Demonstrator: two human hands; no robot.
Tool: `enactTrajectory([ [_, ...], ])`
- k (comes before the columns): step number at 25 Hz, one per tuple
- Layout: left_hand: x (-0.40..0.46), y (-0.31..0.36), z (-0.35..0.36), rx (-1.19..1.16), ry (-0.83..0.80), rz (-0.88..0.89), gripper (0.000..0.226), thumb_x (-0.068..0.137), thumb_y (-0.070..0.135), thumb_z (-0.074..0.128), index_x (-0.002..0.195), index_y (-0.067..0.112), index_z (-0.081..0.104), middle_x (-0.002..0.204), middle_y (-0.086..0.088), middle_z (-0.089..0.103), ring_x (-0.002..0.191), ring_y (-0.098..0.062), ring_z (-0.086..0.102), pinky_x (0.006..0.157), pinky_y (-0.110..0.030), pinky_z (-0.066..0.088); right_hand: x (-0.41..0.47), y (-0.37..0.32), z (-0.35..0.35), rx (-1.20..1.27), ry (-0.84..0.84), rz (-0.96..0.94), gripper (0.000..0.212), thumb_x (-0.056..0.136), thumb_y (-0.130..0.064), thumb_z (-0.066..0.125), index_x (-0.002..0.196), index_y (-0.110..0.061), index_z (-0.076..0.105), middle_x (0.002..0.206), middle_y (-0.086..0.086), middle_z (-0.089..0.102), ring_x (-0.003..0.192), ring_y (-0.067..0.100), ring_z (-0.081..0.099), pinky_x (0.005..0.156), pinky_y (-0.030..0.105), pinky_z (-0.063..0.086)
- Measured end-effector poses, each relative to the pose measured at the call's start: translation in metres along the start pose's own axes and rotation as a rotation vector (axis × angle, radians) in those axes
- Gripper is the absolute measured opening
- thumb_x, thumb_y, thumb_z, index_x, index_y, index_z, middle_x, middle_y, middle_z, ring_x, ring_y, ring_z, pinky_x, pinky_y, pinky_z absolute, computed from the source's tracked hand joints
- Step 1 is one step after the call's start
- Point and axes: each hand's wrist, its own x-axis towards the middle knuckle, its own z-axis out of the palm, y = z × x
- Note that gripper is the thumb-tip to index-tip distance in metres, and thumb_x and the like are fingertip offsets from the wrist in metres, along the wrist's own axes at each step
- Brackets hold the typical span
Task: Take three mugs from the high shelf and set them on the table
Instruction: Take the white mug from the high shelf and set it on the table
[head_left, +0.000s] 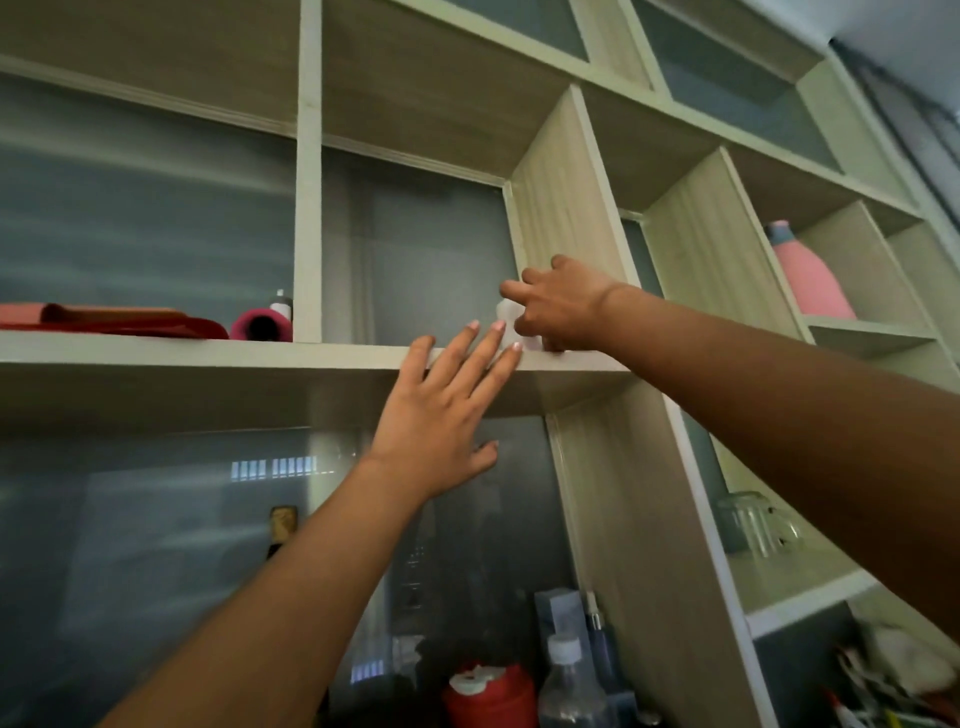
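- A person's right hand (563, 304) curls around a pale white mug (508, 313) at the right end of the high shelf (208, 349).
- The left hand (441, 415), fingers spread and empty, sits just below and left of the mug, fingertips at the shelf edge.

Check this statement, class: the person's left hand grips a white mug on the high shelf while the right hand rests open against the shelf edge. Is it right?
Not quite: the hands are swapped. The head view shows the right hand gripping the white mug on the high shelf, while the left hand rests open against the shelf edge.
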Motion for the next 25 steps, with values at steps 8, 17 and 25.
enactTrajectory([
  [8,0.0,0.0,0.002,-0.064,-0.004,-0.003,0.09,0.083,0.061,0.04,0.147,0.019,-0.005,0.159,-0.008,0.004,0.145,-0.027,0.008,0.113,-0.05,0.014,-0.004,0.016,0.007,0.275,-0.031,0.077,0.032,0.087,-0.031,0.058,0.109,-0.009,0.065,0.117,0.018,0.051,0.102,0.029,0.052,0.073,0.033,0.04],
  [17,0.0,0.002,0.0,-0.105,-0.015,-0.018,0.089,0.083,0.063,0.036,0.147,0.017,-0.006,0.159,-0.009,0.003,0.145,-0.026,0.006,0.114,-0.05,0.011,-0.028,0.042,0.001,0.889,0.114,0.358,0.038,0.085,-0.034,0.063,0.11,-0.006,0.066,0.113,0.016,0.065,0.103,0.029,0.055,0.083,0.036,0.042],
  [25,0.032,0.01,-0.035,-1.16,0.172,-0.528,0.112,0.071,0.058,0.068,0.145,0.031,-0.012,0.159,-0.002,0.003,0.143,-0.025,0.013,0.112,-0.046,0.014,-0.074,0.045,-0.003,1.829,0.121,0.521,0.021,0.086,-0.036,0.06,0.09,-0.016,0.066,0.097,0.005,0.062,0.091,0.021,0.061,0.071,0.025,0.055],
])
